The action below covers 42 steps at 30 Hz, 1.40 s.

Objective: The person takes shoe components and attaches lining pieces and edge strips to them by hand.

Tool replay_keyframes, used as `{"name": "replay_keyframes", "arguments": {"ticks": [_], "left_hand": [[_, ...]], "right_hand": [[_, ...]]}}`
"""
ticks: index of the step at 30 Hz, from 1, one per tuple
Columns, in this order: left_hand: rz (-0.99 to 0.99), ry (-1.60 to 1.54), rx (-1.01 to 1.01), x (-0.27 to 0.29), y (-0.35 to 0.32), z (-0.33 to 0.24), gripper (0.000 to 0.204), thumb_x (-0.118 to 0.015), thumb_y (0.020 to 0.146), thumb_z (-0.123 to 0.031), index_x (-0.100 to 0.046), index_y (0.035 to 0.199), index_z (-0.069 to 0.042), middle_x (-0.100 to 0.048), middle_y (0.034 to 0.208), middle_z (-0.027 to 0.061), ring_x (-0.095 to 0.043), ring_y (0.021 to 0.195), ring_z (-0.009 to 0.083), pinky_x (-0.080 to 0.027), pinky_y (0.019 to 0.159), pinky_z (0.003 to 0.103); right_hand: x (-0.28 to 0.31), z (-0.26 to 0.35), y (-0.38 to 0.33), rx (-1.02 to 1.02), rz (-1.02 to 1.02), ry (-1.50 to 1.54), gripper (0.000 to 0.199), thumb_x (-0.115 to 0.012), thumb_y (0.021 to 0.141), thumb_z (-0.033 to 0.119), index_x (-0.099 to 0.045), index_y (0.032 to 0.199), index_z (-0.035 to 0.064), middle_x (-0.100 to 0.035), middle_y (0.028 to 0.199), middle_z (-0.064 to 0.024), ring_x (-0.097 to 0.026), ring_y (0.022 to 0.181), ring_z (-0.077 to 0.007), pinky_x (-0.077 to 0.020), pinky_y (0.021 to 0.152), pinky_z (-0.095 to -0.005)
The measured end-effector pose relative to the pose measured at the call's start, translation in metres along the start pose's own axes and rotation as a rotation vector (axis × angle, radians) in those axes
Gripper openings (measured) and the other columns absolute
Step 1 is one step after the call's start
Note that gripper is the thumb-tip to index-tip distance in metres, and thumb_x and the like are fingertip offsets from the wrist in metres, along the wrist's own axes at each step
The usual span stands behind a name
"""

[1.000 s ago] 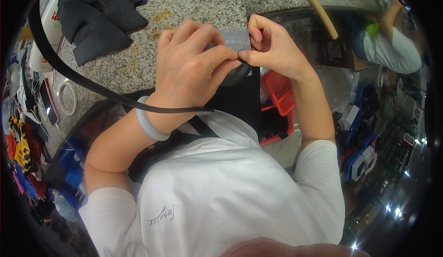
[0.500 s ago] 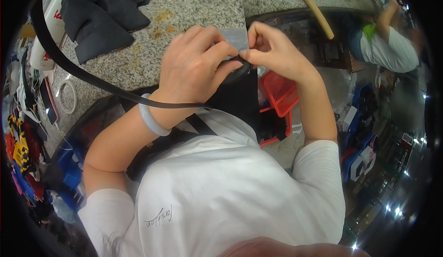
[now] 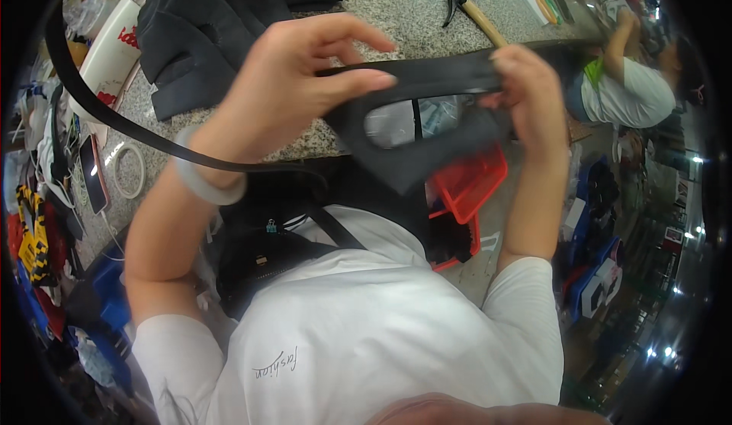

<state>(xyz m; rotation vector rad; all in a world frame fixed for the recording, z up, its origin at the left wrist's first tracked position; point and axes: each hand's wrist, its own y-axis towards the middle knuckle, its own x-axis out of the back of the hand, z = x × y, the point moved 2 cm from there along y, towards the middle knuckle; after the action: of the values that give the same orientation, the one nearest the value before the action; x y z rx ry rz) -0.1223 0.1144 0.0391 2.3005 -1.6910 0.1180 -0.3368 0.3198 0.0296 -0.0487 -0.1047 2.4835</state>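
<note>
A dark, flat, flexible piece (image 3: 427, 78) with a large rounded cut-out is held up in front of me; I cannot tell if it is fabric or foam. My right hand (image 3: 532, 93) grips its right end, fingers closed and slightly blurred. At the opposite end is my left hand (image 3: 278, 89), its thumb stretched along the piece and its index finger raised away from the thumb, so it looks open. Clear plastic shows through the cut-out. Behind my left hand, similar dark pieces (image 3: 210, 24) lie overlapping on the speckled stone tabletop (image 3: 374, 13).
A hammer (image 3: 473, 13) with a wooden handle lies beyond my right hand. Red baskets (image 3: 484, 185) stand below the table edge. A phone (image 3: 93, 173) and a white ring (image 3: 130, 171) lie at left. A black strap (image 3: 130, 120) crosses my left arm. Another person (image 3: 629, 89) works at right.
My hands have moved apart from their close pinch. The dark piece is now spread out between them, showing its cut-out. The view has shifted, bringing the hammer head into sight.
</note>
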Motion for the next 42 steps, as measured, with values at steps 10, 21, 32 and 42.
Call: {"name": "replay_keyframes", "arguments": {"ticks": [10, 21, 32, 42], "left_hand": [[0.168, 0.674, -0.412, -0.022, 0.018, 0.028, 0.024, -0.077, 0.085, -0.019, -0.073, 0.102, -0.002, -0.068, 0.091, 0.0088, -0.064, 0.082, 0.0299, -0.050, 0.070, 0.036], [0.393, 0.238, -0.223, -0.016, 0.014, 0.019, 0.063, -0.085, 0.082, -0.021, -0.061, 0.138, -0.007, -0.072, 0.111, 0.0062, -0.063, 0.095, 0.0196, -0.049, 0.089, 0.033], [0.216, 0.419, -0.035, -0.032, 0.022, 0.024, 0.019, -0.079, 0.087, -0.014, -0.078, 0.103, -0.004, -0.067, 0.081, 0.0060, -0.057, 0.063, 0.0138, -0.046, 0.058, 0.029], [0.220, 0.548, -0.233, -0.038, 0.021, 0.030, 0.017, -0.080, 0.080, -0.009, -0.077, 0.096, -0.004, -0.066, 0.084, 0.0072, -0.064, 0.070, 0.0226, -0.052, 0.061, 0.033]], "right_hand": [[-0.063, -0.063, -0.026, -0.084, 0.063, 0.000, 0.010, -0.066, 0.095, 0.009, -0.066, 0.095, -0.0002, -0.066, 0.078, -0.0023, -0.064, 0.065, -0.0071, -0.0504, 0.057, -0.0213], [-0.058, -0.080, -0.029, 0.012, 0.030, 0.070, 0.008, -0.070, 0.093, 0.003, -0.070, 0.099, -0.0014, -0.066, 0.079, 0.0006, -0.061, 0.067, -0.0030, -0.0513, 0.062, -0.0190], [-0.064, -0.077, -0.032, 0.009, 0.009, 0.042, 0.007, -0.072, 0.091, 0.003, -0.072, 0.097, -0.0002, -0.067, 0.077, 0.0019, -0.060, 0.068, -0.0017, -0.0469, 0.060, -0.0176], [-0.062, -0.083, -0.029, -0.091, -0.011, 0.132, 0.009, -0.072, 0.090, 0.002, -0.065, 0.092, -0.0009, -0.067, 0.077, -0.0028, -0.063, 0.065, -0.0062, -0.0525, 0.060, -0.0211]]}}
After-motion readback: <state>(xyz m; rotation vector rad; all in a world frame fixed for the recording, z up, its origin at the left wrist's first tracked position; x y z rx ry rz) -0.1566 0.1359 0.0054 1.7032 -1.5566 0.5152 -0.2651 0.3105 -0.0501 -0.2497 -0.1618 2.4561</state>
